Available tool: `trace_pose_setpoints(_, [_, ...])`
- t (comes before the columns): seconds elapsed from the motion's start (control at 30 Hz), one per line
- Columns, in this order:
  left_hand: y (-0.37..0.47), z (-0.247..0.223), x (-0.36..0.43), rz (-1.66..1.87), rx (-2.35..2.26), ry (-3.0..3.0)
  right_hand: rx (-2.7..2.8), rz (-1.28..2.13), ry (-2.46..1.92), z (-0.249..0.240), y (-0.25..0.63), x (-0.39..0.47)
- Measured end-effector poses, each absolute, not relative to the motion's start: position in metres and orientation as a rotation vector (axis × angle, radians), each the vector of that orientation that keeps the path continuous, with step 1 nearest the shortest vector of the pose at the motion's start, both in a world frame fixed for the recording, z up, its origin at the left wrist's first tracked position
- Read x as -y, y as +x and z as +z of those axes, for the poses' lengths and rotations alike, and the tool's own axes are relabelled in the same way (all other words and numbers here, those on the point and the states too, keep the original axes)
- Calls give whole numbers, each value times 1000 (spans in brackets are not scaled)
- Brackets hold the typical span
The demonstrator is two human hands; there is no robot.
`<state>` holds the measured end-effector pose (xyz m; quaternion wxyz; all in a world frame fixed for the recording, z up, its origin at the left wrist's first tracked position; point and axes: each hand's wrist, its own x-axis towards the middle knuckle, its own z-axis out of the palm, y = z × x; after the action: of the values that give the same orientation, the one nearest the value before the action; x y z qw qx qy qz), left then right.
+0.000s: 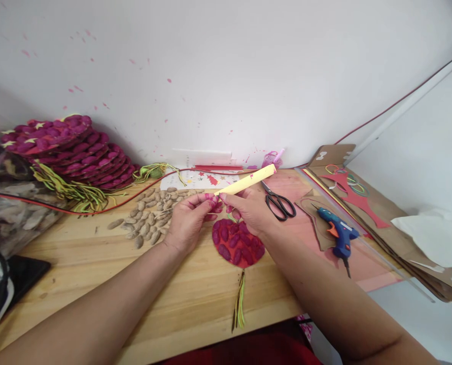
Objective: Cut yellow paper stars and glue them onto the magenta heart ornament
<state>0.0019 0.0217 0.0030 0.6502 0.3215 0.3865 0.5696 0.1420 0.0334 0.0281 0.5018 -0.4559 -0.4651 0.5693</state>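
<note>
Both my hands meet over the table, holding a folded-looking yellow strip (250, 181) flecked with pink. My left hand (189, 218) pinches the strip's lower left end with thumb and fingertips. My right hand (254, 210) grips it from beneath with closed fingers, the thumb pointing toward the same end; the far end sticks out up and to the right. Just below my hands lies a round red disc (238, 243) covered in purple peanut shells, its top edge partly hidden. From its bottom hangs a yellow, green and dark tassel (241, 304). Pink stains mark my fingertips.
Unpainted peanuts (145, 223) are scattered left of my hands. Black-handled scissors (281, 205) and a blue glue gun (338, 230) lie to the right. Several purple discs (84, 152) are stacked at the back left. A red cord (134, 195) crosses the table before the wall.
</note>
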Motion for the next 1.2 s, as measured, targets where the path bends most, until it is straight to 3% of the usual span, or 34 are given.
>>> trace_pose_setpoints(1.2, [5,0,-26,1354,-858,659,1061,1535,-1111,28,145,-34])
